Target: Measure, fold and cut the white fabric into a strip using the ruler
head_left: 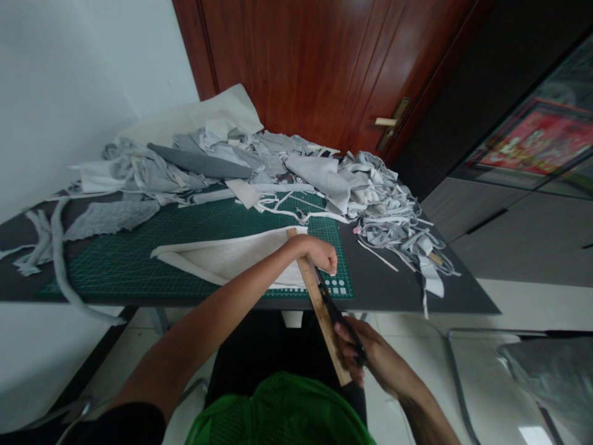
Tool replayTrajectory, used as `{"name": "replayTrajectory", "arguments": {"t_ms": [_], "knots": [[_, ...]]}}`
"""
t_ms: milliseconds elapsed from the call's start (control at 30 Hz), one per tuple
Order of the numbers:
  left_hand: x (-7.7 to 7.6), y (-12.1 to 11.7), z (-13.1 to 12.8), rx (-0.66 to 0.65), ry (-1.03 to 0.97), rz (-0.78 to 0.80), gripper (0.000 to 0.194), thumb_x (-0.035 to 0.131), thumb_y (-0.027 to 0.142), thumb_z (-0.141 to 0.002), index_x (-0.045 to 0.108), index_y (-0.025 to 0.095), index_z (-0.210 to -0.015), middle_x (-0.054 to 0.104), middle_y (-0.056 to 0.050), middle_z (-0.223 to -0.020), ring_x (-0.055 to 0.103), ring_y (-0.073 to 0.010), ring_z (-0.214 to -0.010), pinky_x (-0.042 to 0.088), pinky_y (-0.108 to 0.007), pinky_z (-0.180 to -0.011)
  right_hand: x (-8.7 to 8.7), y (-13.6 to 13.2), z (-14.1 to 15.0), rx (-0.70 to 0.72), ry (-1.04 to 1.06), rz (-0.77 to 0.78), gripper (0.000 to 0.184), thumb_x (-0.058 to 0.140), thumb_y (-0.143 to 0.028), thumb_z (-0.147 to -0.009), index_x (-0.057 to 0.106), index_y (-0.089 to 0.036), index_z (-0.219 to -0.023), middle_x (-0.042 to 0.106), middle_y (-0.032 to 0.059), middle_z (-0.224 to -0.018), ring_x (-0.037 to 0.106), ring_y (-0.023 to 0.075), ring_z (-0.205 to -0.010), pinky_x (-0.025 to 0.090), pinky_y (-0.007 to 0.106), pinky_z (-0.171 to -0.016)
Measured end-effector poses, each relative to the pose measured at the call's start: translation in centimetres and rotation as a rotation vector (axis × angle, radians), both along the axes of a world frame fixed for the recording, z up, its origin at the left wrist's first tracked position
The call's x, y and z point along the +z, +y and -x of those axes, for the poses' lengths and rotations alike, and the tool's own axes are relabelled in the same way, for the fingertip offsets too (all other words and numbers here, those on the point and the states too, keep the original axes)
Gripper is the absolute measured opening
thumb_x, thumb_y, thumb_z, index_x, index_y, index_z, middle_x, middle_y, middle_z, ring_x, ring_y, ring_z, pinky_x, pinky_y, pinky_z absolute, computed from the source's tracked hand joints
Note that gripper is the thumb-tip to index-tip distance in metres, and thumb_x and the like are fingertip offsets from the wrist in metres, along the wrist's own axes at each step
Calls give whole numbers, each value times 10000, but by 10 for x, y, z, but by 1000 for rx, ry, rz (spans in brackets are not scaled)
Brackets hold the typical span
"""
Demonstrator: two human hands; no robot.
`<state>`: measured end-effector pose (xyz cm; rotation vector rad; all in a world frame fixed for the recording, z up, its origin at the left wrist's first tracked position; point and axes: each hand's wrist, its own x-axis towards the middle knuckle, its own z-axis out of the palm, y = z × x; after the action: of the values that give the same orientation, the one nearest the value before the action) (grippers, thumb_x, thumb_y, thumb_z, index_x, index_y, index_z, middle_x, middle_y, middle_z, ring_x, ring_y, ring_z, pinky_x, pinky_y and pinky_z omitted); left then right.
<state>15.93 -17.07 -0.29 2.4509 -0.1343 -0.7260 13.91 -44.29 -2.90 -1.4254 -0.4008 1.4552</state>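
My right hand [365,349] is wrapped round the black handles of a pair of scissors [340,318] at the table's front edge. The scissor blades point up toward my left hand. A wooden ruler [323,315] lies alongside the scissors and sticks out past the table edge, close to my right fingers. My left hand [322,253] is closed in a fist above the ruler's far part; what it grips is hidden. Under my left forearm a pale folded piece of fabric [250,253] lies on the green cutting mat [125,253], with the ruler across its right end.
Heaps of grey and white fabric scraps [204,161] fill the back of the dark table [384,290]. More strips [393,204] pile up at the right. A long fabric roll [60,259] hangs over the front left edge. Behind stands a wooden door [296,62]; a chair [546,371] is at lower right.
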Motion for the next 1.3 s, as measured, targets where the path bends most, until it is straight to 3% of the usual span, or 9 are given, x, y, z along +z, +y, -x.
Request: {"name": "replayTrajectory", "arguments": {"t_ms": [467,1100,1300], "knots": [[-9,7,-8,1,18,44,370,649,405,-981,629,165,-1263,648,-92,-1275,659,-248,-1104,583,-459,-932,-6,-1,-1,34,-13,-57,613,773,-736,-756,446,-224,-843,379,-116,-602,348,39,-395,317,170,-347],[4,6,-5,34,-26,-9,390,644,410,-984,614,174,-1294,632,-99,-1308,652,-252,-1122,580,-466,-942,-9,-2,6,9,1,-48,613,765,-746,-763,459,-222,-856,393,-108,-595,398,54,-409,373,173,-351],[2,5,-4,52,-51,-29,393,644,409,-984,612,174,-1297,632,-100,-1309,652,-252,-1122,580,-467,-942,-4,1,5,-8,9,-38,636,790,-751,-718,452,-225,-833,369,-118,-580,362,45,-384,327,168,-329]]}}
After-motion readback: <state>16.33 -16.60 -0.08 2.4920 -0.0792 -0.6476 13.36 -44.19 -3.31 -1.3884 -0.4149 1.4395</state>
